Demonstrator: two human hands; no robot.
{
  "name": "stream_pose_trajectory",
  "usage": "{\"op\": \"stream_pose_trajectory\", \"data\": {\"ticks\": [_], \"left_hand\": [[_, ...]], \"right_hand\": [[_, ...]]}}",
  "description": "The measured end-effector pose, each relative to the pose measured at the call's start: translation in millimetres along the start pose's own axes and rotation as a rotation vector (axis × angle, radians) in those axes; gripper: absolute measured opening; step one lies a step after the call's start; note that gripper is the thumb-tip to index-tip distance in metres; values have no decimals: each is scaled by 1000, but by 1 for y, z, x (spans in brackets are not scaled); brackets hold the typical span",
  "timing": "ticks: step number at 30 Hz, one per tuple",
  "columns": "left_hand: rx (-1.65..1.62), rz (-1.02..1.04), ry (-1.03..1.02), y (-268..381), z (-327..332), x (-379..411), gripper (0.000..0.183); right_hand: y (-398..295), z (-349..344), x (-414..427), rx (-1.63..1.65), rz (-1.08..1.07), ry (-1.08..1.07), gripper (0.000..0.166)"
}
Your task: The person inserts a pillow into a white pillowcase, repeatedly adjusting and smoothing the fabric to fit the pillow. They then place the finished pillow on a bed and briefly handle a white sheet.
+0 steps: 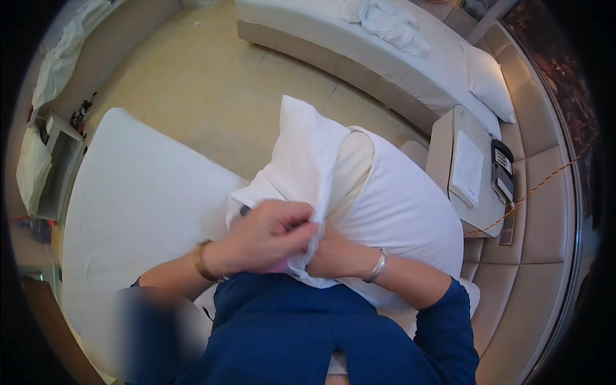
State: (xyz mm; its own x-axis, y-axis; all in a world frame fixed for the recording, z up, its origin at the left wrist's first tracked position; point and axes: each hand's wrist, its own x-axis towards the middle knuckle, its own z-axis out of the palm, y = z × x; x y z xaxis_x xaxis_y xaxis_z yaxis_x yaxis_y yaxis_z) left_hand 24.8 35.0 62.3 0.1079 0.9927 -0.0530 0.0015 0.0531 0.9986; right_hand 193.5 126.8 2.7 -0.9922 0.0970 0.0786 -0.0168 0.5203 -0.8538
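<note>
A pillow (409,207) in a white pillowcase lies in front of my body, over the near bed. At its left end the case (301,154) gapes, and cream-coloured inner fabric (353,163) shows between the folds. My left hand (269,236), with a gold-coloured bracelet at the wrist, grips the edge of the white case with curled fingers. Beside it, my right hand (337,255) wears a silver-coloured watch or bracelet; its fingers are tucked behind the cloth at the opening, so their hold is hidden.
The near bed (154,178) has a white sheet. Across the tiled floor (207,82) stands a second bed (308,24) with crumpled cloth (390,24) and a pillow (488,79). At right, a nightstand (440,144) holds folded white cloth (467,166) and a telephone (503,159). A twisted cord (539,185) crosses the padded headboard.
</note>
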Motion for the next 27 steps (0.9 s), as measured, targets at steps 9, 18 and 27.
{"op": "stream_pose_trajectory", "data": {"ticks": [9,18,27], "left_hand": [[772,14,432,-42,-47,-41,29],[543,-554,399,-49,-68,-87,60],[-127,-357,447,-92,-95,-66,36]], "right_hand": [[5,2,-10,-107,61,2,48],[-24,-32,-6,1222,448,269,43],[-18,-49,-17,1085,482,475,38]]}}
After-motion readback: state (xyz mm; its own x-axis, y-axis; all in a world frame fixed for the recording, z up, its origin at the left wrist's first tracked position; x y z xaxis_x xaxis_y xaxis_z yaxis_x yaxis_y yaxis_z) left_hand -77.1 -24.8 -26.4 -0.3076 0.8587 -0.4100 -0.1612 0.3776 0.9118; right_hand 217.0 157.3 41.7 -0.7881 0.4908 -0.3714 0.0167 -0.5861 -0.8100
